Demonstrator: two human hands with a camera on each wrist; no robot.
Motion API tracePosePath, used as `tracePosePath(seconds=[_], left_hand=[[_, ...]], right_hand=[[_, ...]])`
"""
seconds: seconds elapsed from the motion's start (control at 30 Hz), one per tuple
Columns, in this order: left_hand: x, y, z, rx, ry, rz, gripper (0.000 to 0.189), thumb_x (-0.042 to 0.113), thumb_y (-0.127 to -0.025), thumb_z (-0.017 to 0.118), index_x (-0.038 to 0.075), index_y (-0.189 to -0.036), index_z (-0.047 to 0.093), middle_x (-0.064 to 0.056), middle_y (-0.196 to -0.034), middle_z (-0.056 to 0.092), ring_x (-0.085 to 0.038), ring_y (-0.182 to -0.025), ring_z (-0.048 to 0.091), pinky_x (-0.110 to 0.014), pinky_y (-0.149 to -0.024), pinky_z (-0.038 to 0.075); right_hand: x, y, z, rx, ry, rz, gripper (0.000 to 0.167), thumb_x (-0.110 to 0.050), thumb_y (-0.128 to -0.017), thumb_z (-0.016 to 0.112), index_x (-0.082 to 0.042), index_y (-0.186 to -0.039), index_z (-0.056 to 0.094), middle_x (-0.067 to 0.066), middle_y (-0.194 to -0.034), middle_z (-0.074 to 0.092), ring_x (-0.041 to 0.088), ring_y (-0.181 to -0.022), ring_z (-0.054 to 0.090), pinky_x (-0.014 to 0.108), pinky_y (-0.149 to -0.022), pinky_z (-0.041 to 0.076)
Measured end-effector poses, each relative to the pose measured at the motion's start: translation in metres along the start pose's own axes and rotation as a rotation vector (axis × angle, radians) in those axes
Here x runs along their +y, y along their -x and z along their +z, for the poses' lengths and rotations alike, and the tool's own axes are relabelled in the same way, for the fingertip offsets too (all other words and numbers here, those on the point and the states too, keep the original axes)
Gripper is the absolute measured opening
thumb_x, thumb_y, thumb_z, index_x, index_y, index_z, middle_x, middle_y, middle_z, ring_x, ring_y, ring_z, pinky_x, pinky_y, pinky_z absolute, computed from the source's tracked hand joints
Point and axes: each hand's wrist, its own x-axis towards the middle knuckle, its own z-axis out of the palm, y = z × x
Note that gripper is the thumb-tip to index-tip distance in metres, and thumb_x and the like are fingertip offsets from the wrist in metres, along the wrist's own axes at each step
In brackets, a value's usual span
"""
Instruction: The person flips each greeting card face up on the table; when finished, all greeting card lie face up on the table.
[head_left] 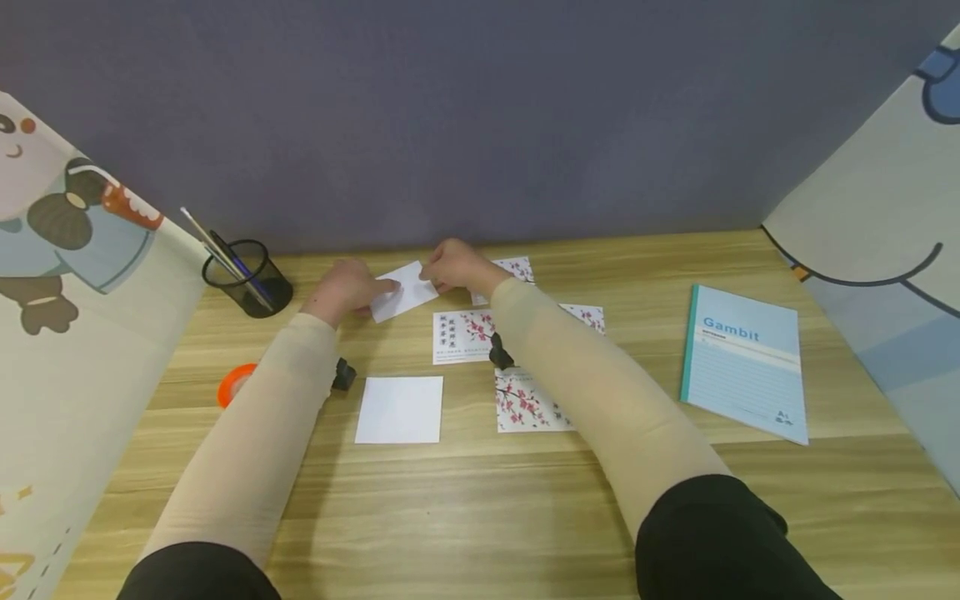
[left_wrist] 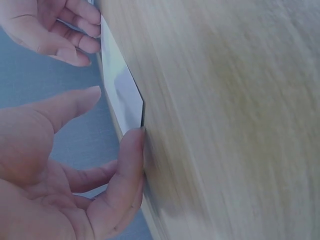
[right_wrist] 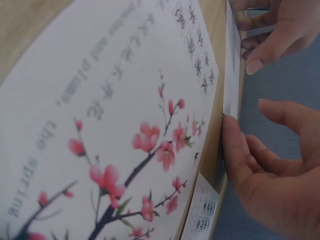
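A small white card (head_left: 405,292) lies tilted near the back of the table, between both hands. My left hand (head_left: 347,290) has its fingertips at the card's left end; in the left wrist view its thumb (left_wrist: 80,102) is spread away from the card. At the opposite end, my right hand (head_left: 463,267) touches the edge with a fingertip (right_wrist: 232,132), thumb apart too. Just right of the card are several cards printed with pink blossoms, one with dark characters (head_left: 450,340) and one nearer me (head_left: 519,408). My right forearm partly hides them.
A blank white square (head_left: 399,410) lies in front of the hands. Orange tape (head_left: 234,383) sits by my left forearm. A black mesh pen cup (head_left: 262,292) stands back left, a light blue notebook (head_left: 746,358) right. A grey panel (head_left: 480,125) rises behind the table.
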Motion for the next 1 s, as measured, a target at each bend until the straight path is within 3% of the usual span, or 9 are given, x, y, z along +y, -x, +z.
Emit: tracePosePath(seconds=[0.23, 0.5, 0.87, 1.0], left_hand=[[-0.002, -0.001, 0.001, 0.019, 0.020, 0.005, 0.053, 0.052, -0.102, 0.066, 0.001, -0.090, 0.072, -0.003, -0.065, 0.066, -0.015, -0.061, 0.061, -0.026, -0.060, 0.046], [-0.007, -0.004, 0.001, 0.035, 0.033, 0.023, 0.048, 0.045, -0.100, 0.071, -0.001, -0.090, 0.072, -0.002, -0.063, 0.064, -0.014, -0.059, 0.059, -0.024, -0.057, 0.046], [-0.012, -0.006, -0.001, 0.036, -0.001, 0.022, 0.045, 0.046, -0.098, 0.072, 0.002, -0.087, 0.072, -0.002, -0.071, 0.060, -0.013, -0.060, 0.058, -0.024, -0.061, 0.047], [-0.010, -0.002, -0.002, 0.024, 0.000, 0.016, 0.046, 0.046, -0.098, 0.072, 0.001, -0.089, 0.073, -0.002, -0.074, 0.060, -0.015, -0.062, 0.059, -0.026, -0.065, 0.047]], right_hand=[[0.000, 0.004, 0.002, -0.005, -0.090, 0.015, 0.051, -0.008, -0.099, 0.072, 0.011, -0.142, 0.053, 0.018, -0.111, 0.065, 0.032, -0.106, 0.074, 0.034, -0.096, 0.065], [-0.004, 0.008, 0.002, -0.021, -0.110, 0.026, 0.035, -0.004, -0.097, 0.072, 0.010, -0.126, 0.060, 0.014, -0.094, 0.063, 0.028, -0.091, 0.071, 0.039, -0.098, 0.065], [-0.005, 0.009, 0.002, -0.030, -0.198, 0.084, 0.038, 0.002, -0.094, 0.073, 0.012, -0.130, 0.062, 0.013, -0.096, 0.064, 0.024, -0.086, 0.070, 0.037, -0.098, 0.064], [-0.004, 0.009, 0.003, -0.036, -0.183, 0.087, 0.025, 0.001, -0.094, 0.072, 0.009, -0.118, 0.066, 0.010, -0.090, 0.065, 0.019, -0.076, 0.068, 0.036, -0.097, 0.065]])
